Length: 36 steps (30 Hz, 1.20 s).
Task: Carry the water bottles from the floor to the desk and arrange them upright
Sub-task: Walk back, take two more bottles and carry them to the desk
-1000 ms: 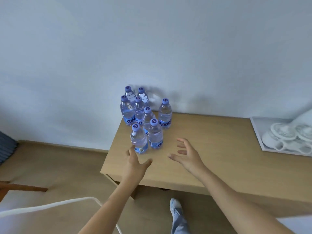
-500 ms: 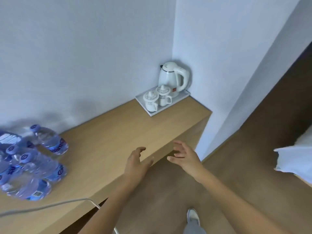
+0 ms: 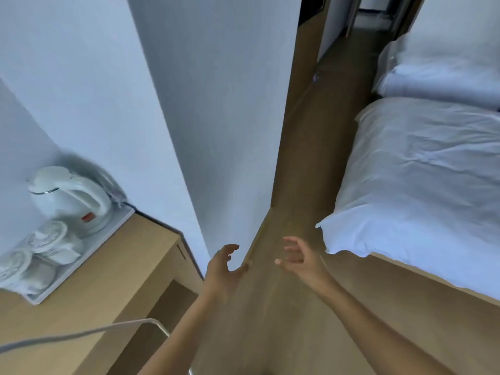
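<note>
No water bottle shows clearly in this view. The wooden desk (image 3: 113, 269) fills the lower left, and only its right end is in sight. My left hand (image 3: 224, 272) hovers in front of me over the floor, just past the desk's end, fingers loosely spread and holding nothing. My right hand (image 3: 300, 262) floats beside it at the same height, palm turned inward, fingers relaxed and empty. Both forearms reach in from the bottom edge.
A white kettle (image 3: 67, 201) and cups (image 3: 51, 242) sit on a tray (image 3: 84, 269) at the desk's end. A white wall corner (image 3: 216, 131) juts out ahead. A bed with white bedding (image 3: 422, 190) stands at right. A wooden floor aisle (image 3: 305, 171) runs between them. A white cable (image 3: 81, 332) crosses the lower left.
The view has swung right, away from the cluster of bottles on the desk, past the kettle, toward the aisle and bed. Both hands stayed empty and spread.
</note>
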Each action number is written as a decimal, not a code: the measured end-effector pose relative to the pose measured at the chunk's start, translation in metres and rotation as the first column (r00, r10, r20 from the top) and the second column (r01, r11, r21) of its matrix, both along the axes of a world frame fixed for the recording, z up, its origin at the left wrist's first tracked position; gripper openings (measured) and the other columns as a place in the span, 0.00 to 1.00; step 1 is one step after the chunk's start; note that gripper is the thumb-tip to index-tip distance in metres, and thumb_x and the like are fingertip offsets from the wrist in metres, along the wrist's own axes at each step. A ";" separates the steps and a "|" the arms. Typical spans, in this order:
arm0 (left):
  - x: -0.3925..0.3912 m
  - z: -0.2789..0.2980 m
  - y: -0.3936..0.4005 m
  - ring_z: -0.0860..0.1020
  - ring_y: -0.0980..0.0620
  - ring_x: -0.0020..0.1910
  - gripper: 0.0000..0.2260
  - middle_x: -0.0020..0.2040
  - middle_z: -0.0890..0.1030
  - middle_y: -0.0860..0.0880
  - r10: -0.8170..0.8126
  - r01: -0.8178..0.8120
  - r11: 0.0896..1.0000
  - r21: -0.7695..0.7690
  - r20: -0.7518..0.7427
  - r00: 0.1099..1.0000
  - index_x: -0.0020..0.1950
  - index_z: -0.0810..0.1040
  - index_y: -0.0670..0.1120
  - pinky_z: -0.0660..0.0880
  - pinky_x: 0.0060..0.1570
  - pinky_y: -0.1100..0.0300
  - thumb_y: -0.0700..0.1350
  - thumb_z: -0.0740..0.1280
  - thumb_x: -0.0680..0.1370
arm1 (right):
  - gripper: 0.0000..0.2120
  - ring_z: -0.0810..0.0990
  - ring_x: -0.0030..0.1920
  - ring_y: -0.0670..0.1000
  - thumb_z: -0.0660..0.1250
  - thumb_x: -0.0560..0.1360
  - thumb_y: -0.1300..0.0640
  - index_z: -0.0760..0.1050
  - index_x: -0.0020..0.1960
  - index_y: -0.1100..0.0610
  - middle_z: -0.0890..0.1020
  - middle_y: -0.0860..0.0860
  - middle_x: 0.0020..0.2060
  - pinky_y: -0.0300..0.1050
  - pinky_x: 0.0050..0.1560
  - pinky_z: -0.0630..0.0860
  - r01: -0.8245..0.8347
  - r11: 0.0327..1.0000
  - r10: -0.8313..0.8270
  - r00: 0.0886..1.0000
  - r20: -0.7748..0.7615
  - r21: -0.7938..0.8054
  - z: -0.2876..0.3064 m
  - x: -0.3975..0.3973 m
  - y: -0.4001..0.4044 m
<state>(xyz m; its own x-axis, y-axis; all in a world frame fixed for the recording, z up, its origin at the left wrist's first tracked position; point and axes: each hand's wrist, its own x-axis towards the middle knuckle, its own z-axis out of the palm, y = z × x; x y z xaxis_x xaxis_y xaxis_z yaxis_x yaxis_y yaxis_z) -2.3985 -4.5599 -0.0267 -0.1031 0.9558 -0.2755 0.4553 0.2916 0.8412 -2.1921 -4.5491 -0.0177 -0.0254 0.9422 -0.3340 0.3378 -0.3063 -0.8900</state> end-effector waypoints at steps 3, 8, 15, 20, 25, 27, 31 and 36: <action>0.047 0.003 0.052 0.74 0.52 0.62 0.17 0.63 0.75 0.55 -0.082 0.083 0.996 -0.034 0.018 0.996 0.60 0.74 0.55 0.71 0.57 0.60 0.47 0.73 0.73 | 0.25 0.80 0.54 0.48 0.76 0.71 0.55 0.72 0.66 0.50 0.78 0.50 0.58 0.40 0.51 0.77 0.073 0.997 -0.073 0.997 0.024 0.000 0.001 0.055 0.041; 0.111 0.004 0.144 0.74 0.53 0.61 0.21 0.64 0.75 0.52 -0.267 0.265 0.962 -0.066 -0.027 0.963 0.64 0.74 0.49 0.72 0.61 0.57 0.46 0.74 0.73 | 0.22 0.78 0.49 0.41 0.75 0.71 0.53 0.74 0.63 0.50 0.77 0.48 0.56 0.29 0.42 0.73 0.158 0.987 -0.157 0.986 0.059 -0.013 -0.004 0.125 0.111; 0.203 -0.003 0.307 0.73 0.54 0.63 0.18 0.66 0.74 0.51 -0.436 0.437 0.899 -0.011 -0.088 0.896 0.65 0.73 0.49 0.71 0.59 0.63 0.49 0.70 0.76 | 0.16 0.79 0.53 0.46 0.71 0.75 0.54 0.74 0.61 0.49 0.79 0.49 0.56 0.33 0.48 0.75 0.212 0.977 -0.211 0.973 0.093 0.002 -0.010 0.196 0.246; 0.259 0.001 0.423 0.72 0.57 0.66 0.21 0.68 0.73 0.55 -0.556 0.586 0.810 0.031 -0.277 0.784 0.70 0.69 0.52 0.66 0.58 0.68 0.54 0.65 0.78 | 0.16 0.78 0.51 0.44 0.69 0.77 0.53 0.73 0.63 0.52 0.77 0.47 0.56 0.25 0.41 0.72 0.183 0.982 -0.188 0.966 0.178 0.041 0.001 0.246 0.366; 0.310 0.002 0.529 0.71 0.56 0.68 0.20 0.69 0.73 0.56 -0.586 0.658 0.751 0.058 -0.400 0.704 0.71 0.68 0.53 0.67 0.62 0.63 0.55 0.62 0.79 | 0.13 0.78 0.48 0.42 0.69 0.76 0.51 0.72 0.60 0.49 0.77 0.45 0.54 0.27 0.46 0.71 0.187 0.982 -0.190 0.965 0.181 0.032 0.000 0.295 0.474; 0.330 -0.001 0.573 0.70 0.56 0.68 0.20 0.68 0.73 0.55 -0.606 0.688 0.724 0.043 -0.435 0.666 0.71 0.67 0.52 0.69 0.64 0.62 0.55 0.62 0.80 | 0.13 0.78 0.48 0.41 0.69 0.76 0.52 0.72 0.60 0.48 0.77 0.45 0.53 0.28 0.47 0.72 0.194 0.981 -0.194 0.967 0.166 0.020 -0.007 0.315 0.517; 0.386 -0.011 0.686 0.70 0.56 0.67 0.19 0.68 0.72 0.55 -0.614 0.712 0.702 0.026 -0.486 0.622 0.71 0.67 0.52 0.70 0.65 0.59 0.54 0.61 0.80 | 0.14 0.78 0.51 0.43 0.68 0.77 0.51 0.72 0.61 0.48 0.76 0.44 0.54 0.30 0.48 0.73 0.164 0.986 -0.163 0.971 0.174 0.007 -0.024 0.370 0.627; 0.461 -0.006 0.827 0.70 0.55 0.66 0.18 0.66 0.72 0.55 -0.593 0.691 0.722 0.022 -0.495 0.635 0.68 0.69 0.51 0.69 0.62 0.60 0.53 0.61 0.80 | 0.15 0.77 0.50 0.42 0.68 0.77 0.52 0.72 0.63 0.49 0.77 0.44 0.54 0.29 0.46 0.72 0.146 0.989 -0.143 0.964 0.224 0.006 -0.018 0.449 0.764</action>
<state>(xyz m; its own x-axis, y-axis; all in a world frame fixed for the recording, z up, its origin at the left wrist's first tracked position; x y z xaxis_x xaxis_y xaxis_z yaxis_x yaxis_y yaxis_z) -1.9378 -3.7333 -0.0327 0.5002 0.8496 -0.1676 0.7806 -0.3586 0.5120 -1.7434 -3.7849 -0.0356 0.1871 0.9268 -0.3257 0.4786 -0.3755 -0.7937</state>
